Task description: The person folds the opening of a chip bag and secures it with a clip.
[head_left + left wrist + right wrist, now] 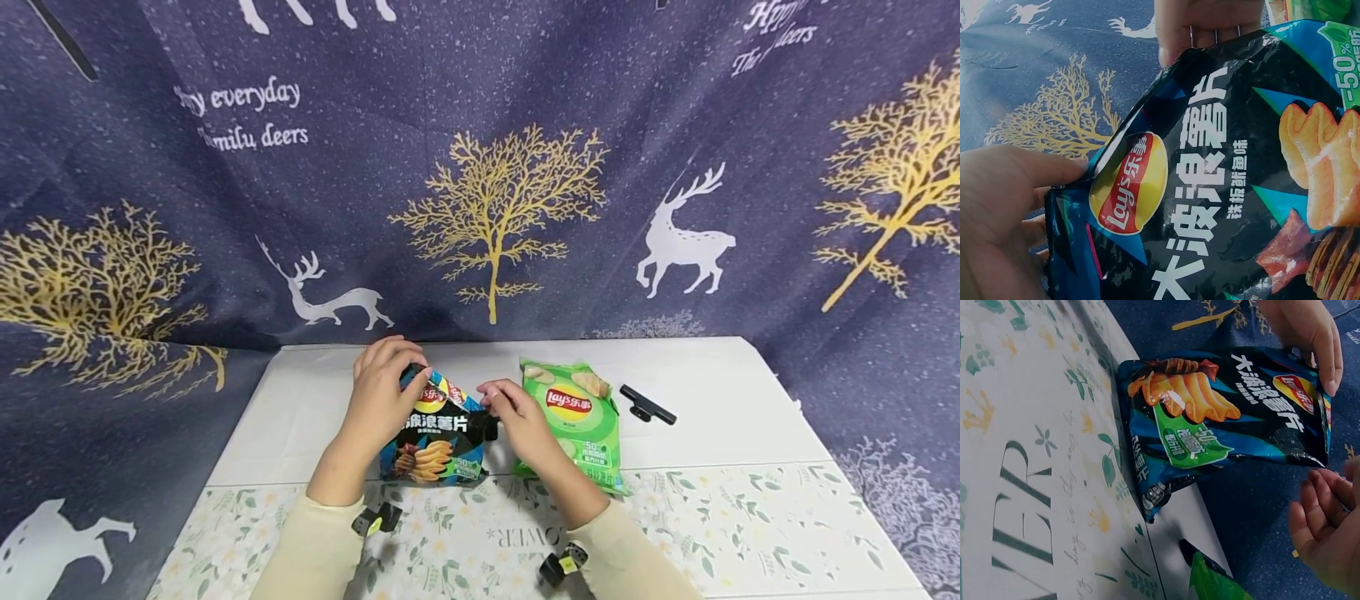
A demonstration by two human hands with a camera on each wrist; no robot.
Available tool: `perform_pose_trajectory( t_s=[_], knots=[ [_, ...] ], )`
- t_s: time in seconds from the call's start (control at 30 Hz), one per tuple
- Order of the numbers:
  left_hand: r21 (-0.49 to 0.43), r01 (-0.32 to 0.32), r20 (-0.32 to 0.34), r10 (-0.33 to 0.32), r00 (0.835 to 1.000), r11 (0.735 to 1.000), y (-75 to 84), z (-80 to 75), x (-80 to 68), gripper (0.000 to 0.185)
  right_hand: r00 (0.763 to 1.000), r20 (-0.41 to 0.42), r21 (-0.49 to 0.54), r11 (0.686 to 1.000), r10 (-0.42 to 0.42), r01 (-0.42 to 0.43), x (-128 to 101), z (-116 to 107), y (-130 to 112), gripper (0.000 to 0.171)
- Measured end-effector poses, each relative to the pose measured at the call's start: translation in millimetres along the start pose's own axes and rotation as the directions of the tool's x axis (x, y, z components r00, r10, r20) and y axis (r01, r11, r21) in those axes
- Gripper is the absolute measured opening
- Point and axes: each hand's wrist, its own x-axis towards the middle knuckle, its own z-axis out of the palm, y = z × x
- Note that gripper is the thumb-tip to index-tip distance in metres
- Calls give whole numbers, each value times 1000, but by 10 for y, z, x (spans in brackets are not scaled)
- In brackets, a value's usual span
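A black-and-blue bag of Lay's chips (431, 450) stands upright on the table, its top edge folded over toward the front. My left hand (382, 383) grips its top left corner, thumb in front and fingers behind. At the top right corner, my right hand (517, 412) pinches the edge between curled fingers and thumb. The left wrist view shows the bag's front (1210, 162) close up, with wavy chips printed on it. In the right wrist view, the right fingertips (1317, 478) are at the bag's corner. A green Lay's chip bag (573, 408) lies just right of the right hand.
Right of the green bag lies a black bar with a small clip (648, 406). The table (712, 517) has a floral cover in front and a white surface behind. A dark blue cloth (540, 300) with deer and trees hangs at the back.
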Motion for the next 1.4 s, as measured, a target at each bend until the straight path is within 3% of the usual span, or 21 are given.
perform_pose_trajectory(
  t_s=[0.3,0.6,0.8,1.1,1.4],
  knots=[
    [10,-6,-2,6,1000,1000,14,3,3,8,1000,-14,-168,986,-15,13,-2,-28,4,20],
    [14,-14,-19,14,1000,1000,9,16,4,8,999,32,-284,958,-22,30,18,-47,63,22],
    [21,-8,-19,9,1000,1000,10,17,-1,8,996,94,-372,927,-5,40,37,-57,118,26],
    [19,-2,-6,2,1000,1000,24,8,-5,8,985,153,-539,842,85,11,59,-55,172,39],
    [22,-6,-11,6,1000,1000,18,17,-8,9,983,153,-588,809,96,13,55,-52,226,39]
  ],
)
